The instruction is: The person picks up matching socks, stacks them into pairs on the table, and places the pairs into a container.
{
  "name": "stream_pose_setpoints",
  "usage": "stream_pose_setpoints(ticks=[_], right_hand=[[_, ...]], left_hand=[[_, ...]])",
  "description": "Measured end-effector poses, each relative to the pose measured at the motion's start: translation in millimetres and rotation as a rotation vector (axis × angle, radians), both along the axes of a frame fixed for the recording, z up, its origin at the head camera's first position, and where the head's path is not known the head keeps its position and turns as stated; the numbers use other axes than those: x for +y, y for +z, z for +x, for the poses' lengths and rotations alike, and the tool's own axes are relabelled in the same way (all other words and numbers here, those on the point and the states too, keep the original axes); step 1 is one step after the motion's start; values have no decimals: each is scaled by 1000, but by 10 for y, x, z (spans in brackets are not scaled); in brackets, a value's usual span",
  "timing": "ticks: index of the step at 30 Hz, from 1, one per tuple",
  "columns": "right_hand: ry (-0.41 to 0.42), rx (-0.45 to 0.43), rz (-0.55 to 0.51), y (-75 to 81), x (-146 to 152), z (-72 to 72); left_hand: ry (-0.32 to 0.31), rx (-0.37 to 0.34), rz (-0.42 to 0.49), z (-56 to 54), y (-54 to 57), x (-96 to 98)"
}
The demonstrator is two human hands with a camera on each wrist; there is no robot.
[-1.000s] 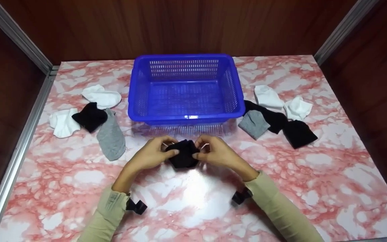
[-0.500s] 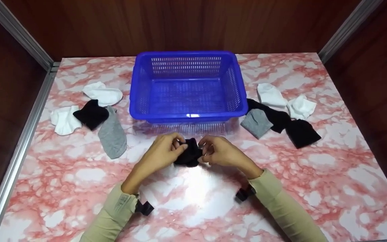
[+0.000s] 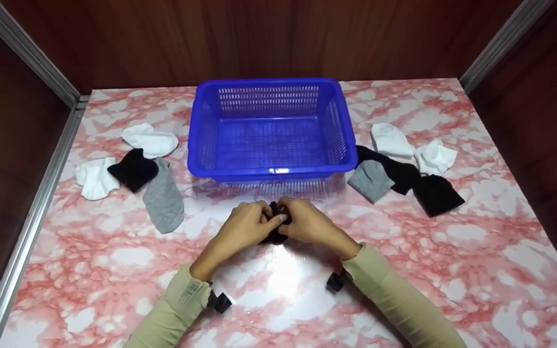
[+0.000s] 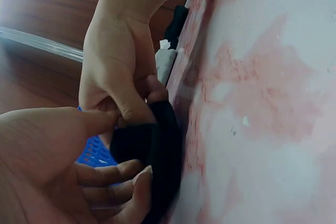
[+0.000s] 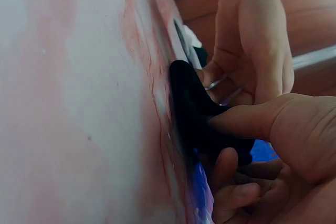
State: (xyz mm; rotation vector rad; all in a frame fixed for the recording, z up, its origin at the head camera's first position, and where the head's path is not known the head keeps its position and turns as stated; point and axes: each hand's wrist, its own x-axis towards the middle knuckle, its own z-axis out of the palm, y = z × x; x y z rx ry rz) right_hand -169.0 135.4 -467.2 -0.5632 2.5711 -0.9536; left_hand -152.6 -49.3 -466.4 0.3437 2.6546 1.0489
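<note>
In the head view a bunched black sock [image 3: 273, 238] is at the table's middle, mostly covered by both hands. My left hand [image 3: 243, 226] grips its left side, the thumb lying across the front. From the other side my right hand [image 3: 311, 223] pinches the sock, with its fingertips close to the left thumb. The left wrist view shows the black fabric [image 4: 167, 156] folded over between the fingers of both hands. In the right wrist view the right thumb presses into the fold of the dark cloth [image 5: 189, 111]. Some fingers are hidden behind the sock.
Beyond the hands stands a blue plastic basket [image 3: 273, 171]. To its left lie white socks [image 3: 150, 140], a black sock [image 3: 133, 169] and a grey sock [image 3: 163, 203]. More socks lie at right: grey [image 3: 371, 181], black [image 3: 437, 195] and white [image 3: 392, 140]. Wooden panels enclose the table.
Both hands have drawn together over the black sock, which is now more covered and bunched narrower. The left hand has shifted right. The basket and the other socks stay in place.
</note>
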Motion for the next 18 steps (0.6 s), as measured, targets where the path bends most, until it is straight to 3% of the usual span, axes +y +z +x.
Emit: stream_pose_setpoints(ticks=[4, 10, 18], right_hand=[[-15, 39, 25, 11, -29, -12], [1, 39, -28, 26, -11, -40], [44, -21, -272, 70, 195, -4]], left_hand=[[18, 19, 9, -18, 21, 12], [-7, 66, 62, -24, 38, 20], [30, 54, 226, 28, 127, -117]])
